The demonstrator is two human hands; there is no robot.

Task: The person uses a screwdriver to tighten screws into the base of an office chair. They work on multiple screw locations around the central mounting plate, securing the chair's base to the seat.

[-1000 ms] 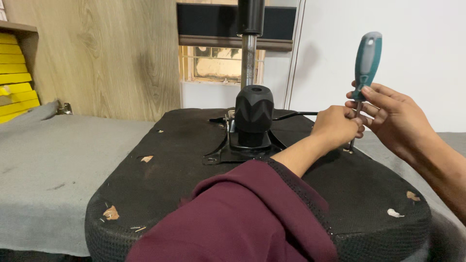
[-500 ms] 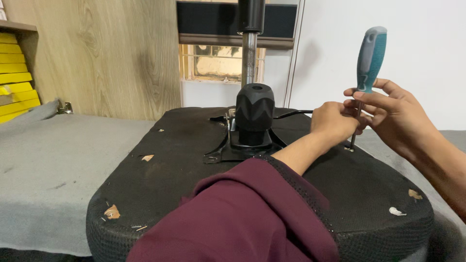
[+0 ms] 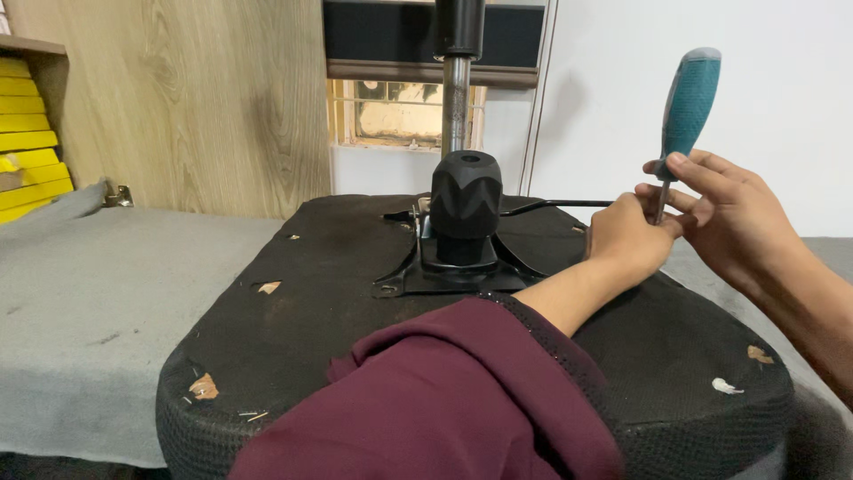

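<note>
An upturned black office chair seat (image 3: pixel 293 329) lies on a grey padded table (image 3: pixel 98 293), with its black metal mounting plate (image 3: pixel 418 280), a black tension knob (image 3: pixel 466 203) and the chrome gas column (image 3: pixel 455 98) rising from the middle. My right hand (image 3: pixel 737 218) pinches the upper shaft of a teal-handled screwdriver (image 3: pixel 689 102), held upright at the seat's far right. My left hand (image 3: pixel 626 240), in a maroon sleeve (image 3: pixel 444 400), is closed around the lower shaft near the seat surface. The screwdriver tip is hidden behind my left hand.
A black lever rod (image 3: pixel 555 205) runs right from the mechanism. Yellow stacked items (image 3: pixel 27 133) sit on a shelf at far left. A wooden panel (image 3: pixel 195 98) and a white wall (image 3: pixel 791 107) stand behind, with a window (image 3: pixel 391 111) between them.
Both hands with the screwdriver have stayed at the same spot on the seat; the handle has tilted very slightly. The view has shifted a little.
</note>
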